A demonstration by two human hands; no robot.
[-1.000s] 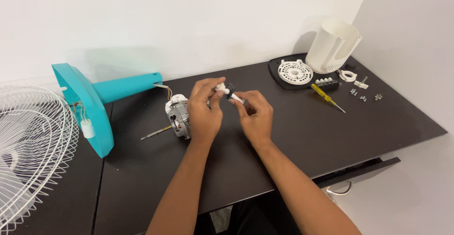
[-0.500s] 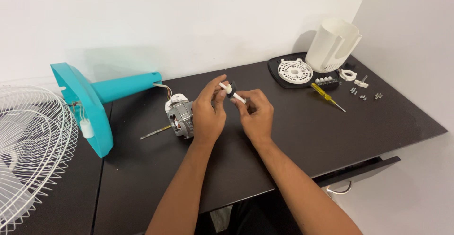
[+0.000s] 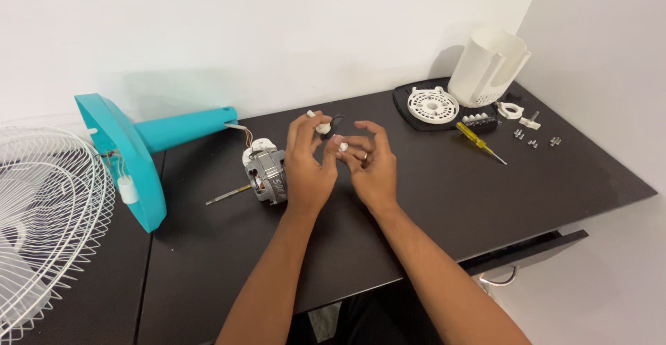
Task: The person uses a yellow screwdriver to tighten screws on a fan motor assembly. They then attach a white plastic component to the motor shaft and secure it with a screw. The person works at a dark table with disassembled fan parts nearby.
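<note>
- Two hands meet at mid-frame over the dark counter (image 3: 430, 199), just right of the fan motor (image 3: 266, 175).
- Left hand (image 3: 307, 168): fingers pinching a small white plastic piece (image 3: 322, 128), held off the counter above the motor; a thin dark part shows just beside it, too small to identify.
- Right hand (image 3: 373, 168): fingers curled and pressed lightly about a second small white piece (image 3: 343, 146), touching the left hand's fingertips.
- Risk, as judged: both pieces are tiny and held by the fingertips only; a slip would drop them onto the dark counter or off its front edge. The motor's wires (image 3: 236, 127) run toward the teal fan stand (image 3: 139, 150); a tug could strain them.
- Far left of frame: white wire fan guard (image 3: 41, 213), well apart.
- Upper right: white vented disc (image 3: 432, 104), white housing (image 3: 489, 67), yellow screwdriver (image 3: 479, 140), loose screws (image 3: 534, 139). Nothing stands between the hands and these.
</note>
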